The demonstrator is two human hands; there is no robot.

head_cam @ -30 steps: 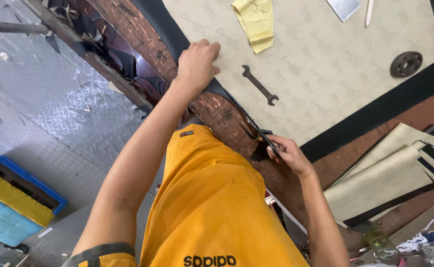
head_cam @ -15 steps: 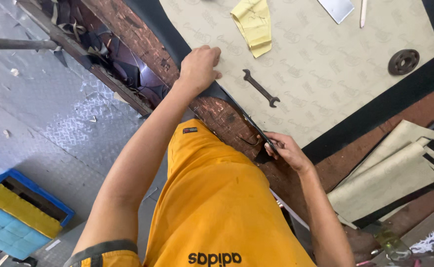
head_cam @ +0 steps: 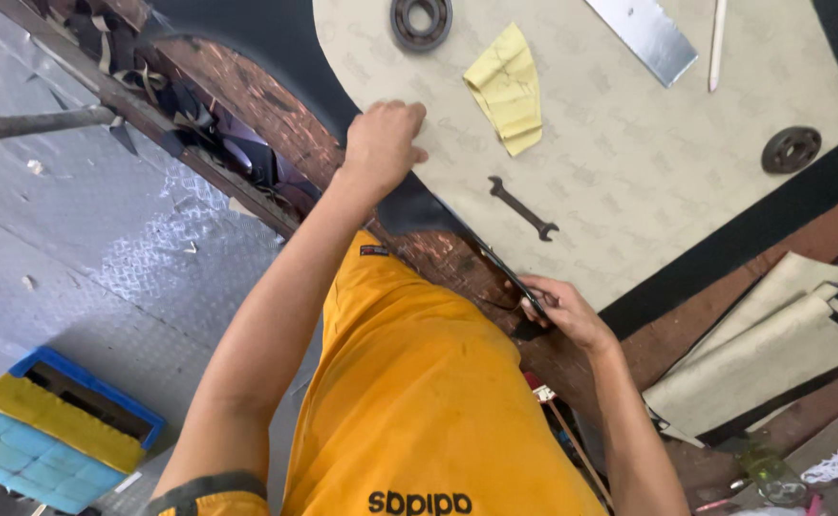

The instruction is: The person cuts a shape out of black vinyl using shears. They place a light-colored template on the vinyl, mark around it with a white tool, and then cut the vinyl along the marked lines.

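The beige gasket sheet (head_cam: 629, 162) lies on the workbench, under the left hand (head_cam: 383, 143), whose curled fingers pin its edge. The right hand (head_cam: 558, 311) has its fingers closed on scissors (head_cam: 519, 291) at the same edge. The sheet seems thin, light and flexible; hold it flat just beside the fingers.

A workshop. The worn bench (head_cam: 553, 354) carries a large beige gasket sheet (head_cam: 629, 162) over black rubber, with a small wrench (head_cam: 522, 206), two steel bearings (head_cam: 421, 19), a metal strip (head_cam: 648, 33) and a yellow paper pattern (head_cam: 510, 86) lying on it. Offcuts (head_cam: 773, 354) are stacked alongside, above a steel checker-plate floor (head_cam: 104, 239).
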